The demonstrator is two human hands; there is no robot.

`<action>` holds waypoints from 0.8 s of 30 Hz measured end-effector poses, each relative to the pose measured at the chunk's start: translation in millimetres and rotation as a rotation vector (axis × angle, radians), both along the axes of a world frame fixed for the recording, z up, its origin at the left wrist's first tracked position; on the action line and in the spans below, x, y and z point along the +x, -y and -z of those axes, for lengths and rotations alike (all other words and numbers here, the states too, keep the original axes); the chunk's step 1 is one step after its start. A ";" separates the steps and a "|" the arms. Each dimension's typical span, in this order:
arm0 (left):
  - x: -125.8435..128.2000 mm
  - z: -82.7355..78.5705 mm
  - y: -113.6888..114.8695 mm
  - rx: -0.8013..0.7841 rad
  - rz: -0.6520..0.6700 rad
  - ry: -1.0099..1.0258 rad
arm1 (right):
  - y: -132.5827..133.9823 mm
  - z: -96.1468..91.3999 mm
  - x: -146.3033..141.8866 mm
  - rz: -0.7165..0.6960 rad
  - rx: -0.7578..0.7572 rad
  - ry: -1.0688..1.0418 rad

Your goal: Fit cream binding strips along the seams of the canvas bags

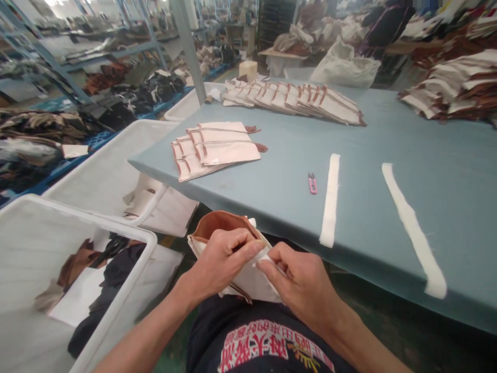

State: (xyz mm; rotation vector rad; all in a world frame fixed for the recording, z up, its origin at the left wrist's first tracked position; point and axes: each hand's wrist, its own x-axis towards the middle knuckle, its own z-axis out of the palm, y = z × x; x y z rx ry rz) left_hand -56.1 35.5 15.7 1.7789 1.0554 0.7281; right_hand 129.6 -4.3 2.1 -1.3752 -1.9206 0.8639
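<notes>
The fingertips of both hands meet on 1 cream fabric piece with a brown lining point(229, 233), held low in front of the body, below the near edge of the blue-grey table point(427, 171). The left hand point(221, 261) grasps it from above, fingers curled over the top edge and thumb underneath; the right hand point(298, 282) pinches the same edge just beside it, fingers clenched on the cloth. To handle it well, I judge the 2 grips should stay close together and keep the seam taut, working along the edge in short steps so the lining does not bunch. On the table lie pink thread snips point(312, 183), 2 white strips point(331, 199), and a fanned stack of finished pieces point(217, 150). White bins point(128, 238) stand at the left.
</notes>
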 end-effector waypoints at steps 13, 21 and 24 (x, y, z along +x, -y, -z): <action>-8.4 25.7 30.5 0.173 0.074 -0.331 | 3.6 22.7 10.1 -0.087 -0.951 -0.603; 7.3 49.8 47.3 0.576 -0.090 -0.389 | 16.9 7.5 -2.9 -0.066 -0.637 -0.272; 13.4 56.6 45.9 0.642 -0.129 -0.392 | 36.8 -1.3 -18.0 -0.325 -0.461 -0.171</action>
